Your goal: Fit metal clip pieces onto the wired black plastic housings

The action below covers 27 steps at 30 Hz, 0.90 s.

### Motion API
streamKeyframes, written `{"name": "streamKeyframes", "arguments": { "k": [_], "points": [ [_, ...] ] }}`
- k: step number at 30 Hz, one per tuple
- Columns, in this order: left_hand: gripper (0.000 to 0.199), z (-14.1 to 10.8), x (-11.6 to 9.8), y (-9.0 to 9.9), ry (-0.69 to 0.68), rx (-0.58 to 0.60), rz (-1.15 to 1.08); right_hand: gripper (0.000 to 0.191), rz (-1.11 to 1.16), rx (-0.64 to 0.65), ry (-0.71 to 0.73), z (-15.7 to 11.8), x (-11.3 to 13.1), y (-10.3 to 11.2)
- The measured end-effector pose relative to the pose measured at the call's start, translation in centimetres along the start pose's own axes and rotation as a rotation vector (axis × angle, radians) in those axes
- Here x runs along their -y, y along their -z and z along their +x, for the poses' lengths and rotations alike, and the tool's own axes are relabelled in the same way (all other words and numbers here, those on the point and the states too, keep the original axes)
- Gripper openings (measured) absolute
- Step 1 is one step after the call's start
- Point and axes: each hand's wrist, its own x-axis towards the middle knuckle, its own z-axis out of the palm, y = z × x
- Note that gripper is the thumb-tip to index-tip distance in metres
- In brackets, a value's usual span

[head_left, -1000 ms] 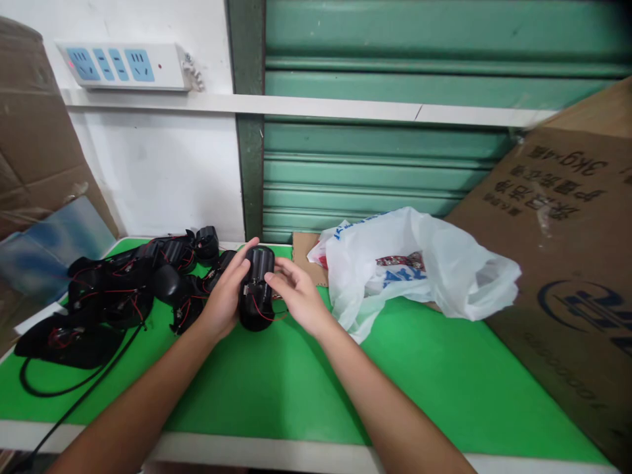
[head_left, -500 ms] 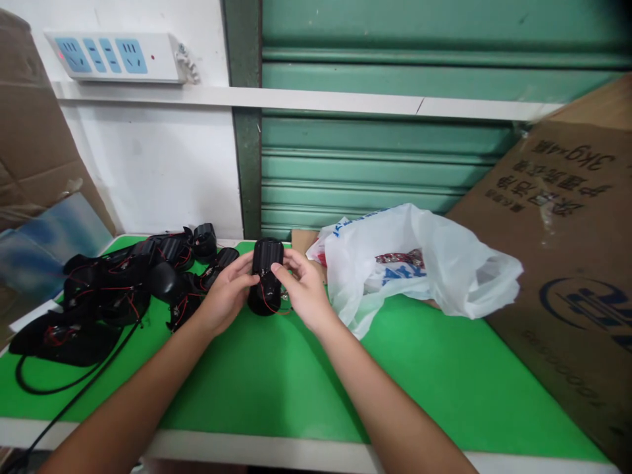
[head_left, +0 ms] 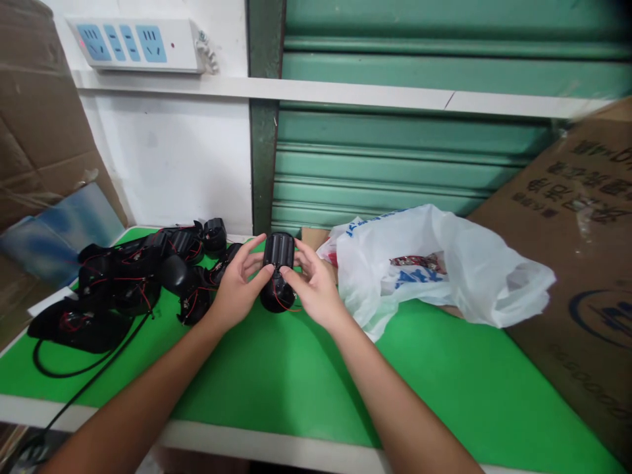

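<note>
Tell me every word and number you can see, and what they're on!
"kg×4", I think: on the big cardboard box, cut off by the picture's edge.
Other black characters, same box: too blurred.
Blue logo and faint number, same box: too blurred.
Blue writing on the plastic bag: too blurred.

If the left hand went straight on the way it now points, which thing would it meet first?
Probably the black part held between the left hand and right hand; exact depth is hard to judge.
</note>
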Motion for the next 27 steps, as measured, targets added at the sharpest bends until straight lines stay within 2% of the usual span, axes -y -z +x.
{"name": "streamKeyframes", "arguments": {
  "k": [6,17,22,27],
  "points": [
    [0.059,-0.4,0.2,-0.3,-0.100,-0.024,0.131,0.057,-0.025,0.003,-0.011,-0.2,0.2,-0.3],
    [0.063,-0.9,0.3,-0.8,-0.085,-0.040,0.166,0.060,-0.014,-0.071,-0.020,-0.7,-0.6,-1.0],
    [0.053,-0.9,0.8,-1.0,-0.118,-0.039,0.186,0.058,-0.018,-0.107,-0.002,-0.9,-0.6,-1.5],
    [0.052,-1.0,0.9,-1.2,-0.133,-0.067,0.200,0.057,-0.035,-0.132,0.008,-1.0,-0.5,-1.7]
  ]
}}
